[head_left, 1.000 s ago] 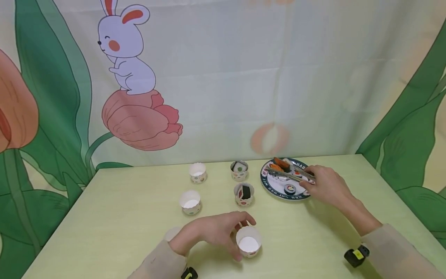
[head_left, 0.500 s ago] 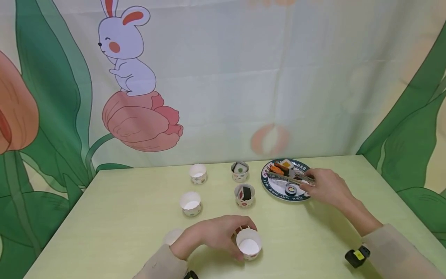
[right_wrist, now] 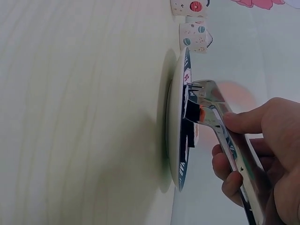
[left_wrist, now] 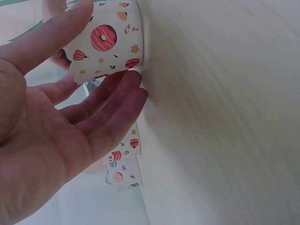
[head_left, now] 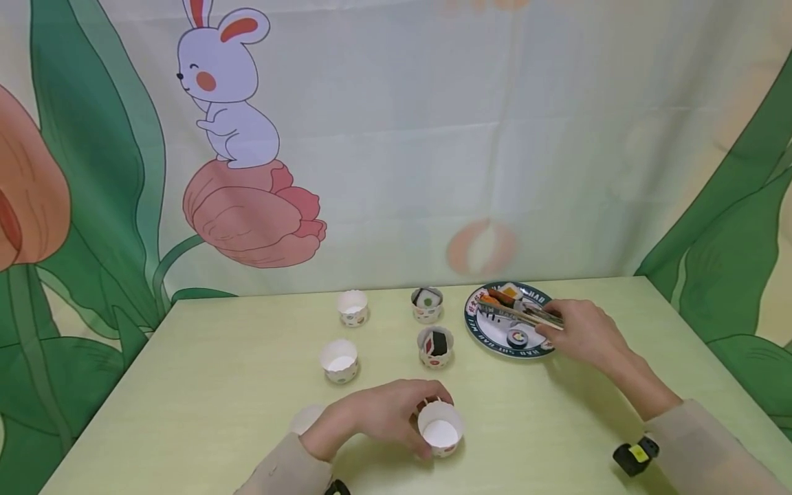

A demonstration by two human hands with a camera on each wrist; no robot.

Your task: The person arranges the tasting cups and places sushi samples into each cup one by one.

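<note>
My left hand [head_left: 386, 416] grips a white paper cup [head_left: 441, 432] at the table's near side, thumb in front and forefinger behind. Donut prints cover that cup [left_wrist: 105, 42] in the left wrist view. On the right, my right hand [head_left: 584, 333] holds metal tongs [head_left: 513, 314] over a blue-rimmed plate [head_left: 473, 326]. One tong end is pronged like a fork. In the right wrist view the tongs [right_wrist: 225, 140] reach a toy sushi piece [right_wrist: 193, 111], black with orange; whether they pinch it is unclear. A small sushi roll [head_left: 517, 337] and other pieces lie on the plate.
Two paper cups hold toy sushi: one a white-and-dark piece [head_left: 427, 298], the other a black-and-red piece [head_left: 436, 343]. Further left stand two cups, one behind [head_left: 353, 308] and one nearer [head_left: 339, 361]. Another cup [head_left: 306, 418] is partly hidden by my left wrist. A printed curtain [head_left: 396, 172] hangs behind.
My left thumb and fingers have closed in on the paper cup. The tongs' arms have come nearer together over the plate, and the orange sushi is now more covered.
</note>
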